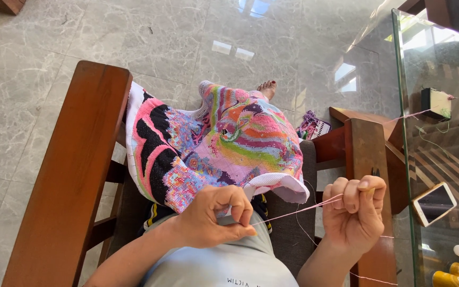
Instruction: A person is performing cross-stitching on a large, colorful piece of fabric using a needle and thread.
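A wooden chair armrest [70, 175] of dark reddish-brown is seen at the far left, above a floor of pale grey marble tiles [22, 69]. Beside it, a large cross-stitch cloth [213, 143] worked in pink, black, green and purple is draped over the seated person's lap, its white unstitched edge folded back near the hands. The left hand [216, 215] is closed in a pinch, thumb and forefinger pressed together on 1 end of a thin pink thread [298, 211]. The thread is stretched taut to the right hand [354, 212], whose fingers are curled shut around it. Whether a needle is held cannot be told. Further right, a second wooden armrest [367, 154] is met by a glass tabletop [442, 64], on which a small dark thread block [435, 102], a white-edged smartphone [434, 203] and 2 yellow bottles [455, 275] are set.

It is judged that the thread could be snapped or frayed if it were pulled harder between the 2 hands, and slack could be tangled in the loose strands nearby.
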